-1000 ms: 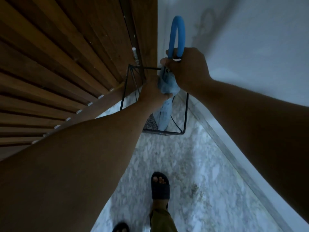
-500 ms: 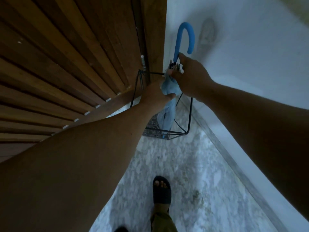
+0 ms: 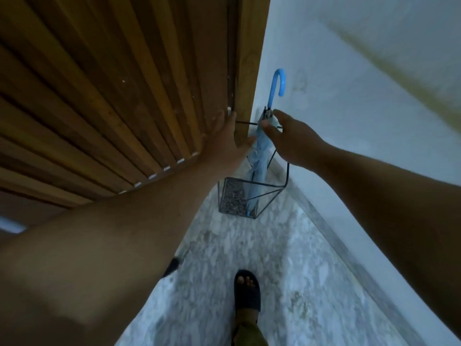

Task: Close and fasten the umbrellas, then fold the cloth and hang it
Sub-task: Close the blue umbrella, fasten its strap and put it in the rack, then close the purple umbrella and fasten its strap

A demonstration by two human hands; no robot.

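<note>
Two hands by a closed blue umbrella (image 3: 259, 156) in a wire stand (image 3: 249, 193), left hand (image 3: 225, 143) spread, right hand (image 3: 287, 136) loose, neither grip held anything.

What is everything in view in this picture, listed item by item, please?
umbrella: one, light blue with a hooked blue handle, closed, standing in the stand at the wall corner.
umbrella stand: one, black wire, on the floor between the slats and the wall.
wooden slats: one panel, brown, left.
wall: one, pale, right.
floor: speckled pale stone.
sandal: one in full view, dark, on a foot at the bottom.
left hand: open, fingers spread, beside the umbrella.
right hand: open, fingertips at the umbrella's top.
</note>
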